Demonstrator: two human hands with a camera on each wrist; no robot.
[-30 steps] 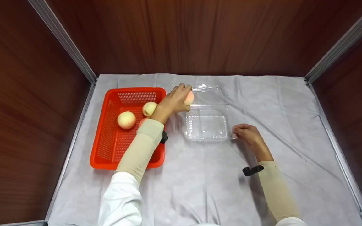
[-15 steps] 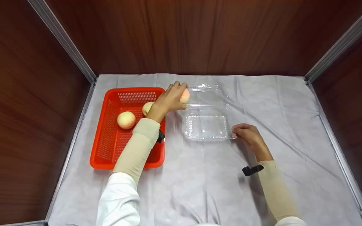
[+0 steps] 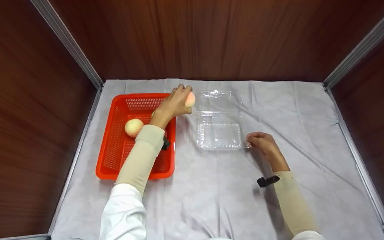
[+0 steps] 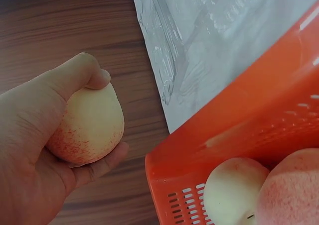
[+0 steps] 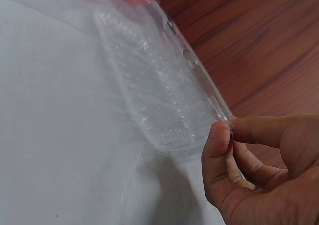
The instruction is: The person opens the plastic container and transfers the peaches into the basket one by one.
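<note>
My left hand (image 3: 175, 104) grips a pale peach with a red blush (image 4: 89, 125), thumb on one side and fingers round the other. It is held above the right back corner of a red plastic basket (image 3: 110, 133). Inside the basket lie more peaches, one of them a pale yellow peach (image 3: 134, 128); the forearm partly covers the others. To the right, a clear plastic clamshell box (image 3: 220, 133) lies with its lid (image 3: 217, 100) folded back. My right hand (image 3: 262, 141) pinches the box's right front edge between thumb and fingers, as the right wrist view shows.
A pale, creased cloth (image 3: 205, 193) covers the table under the basket and box. Brown wood-grain panels (image 3: 212, 40) wall in the back and both sides, with metal rails (image 3: 78, 55) along their corners.
My left hand has moved left with the peach, from over the box's left edge to beside the basket's back right corner. The right hand and the box have stayed put.
</note>
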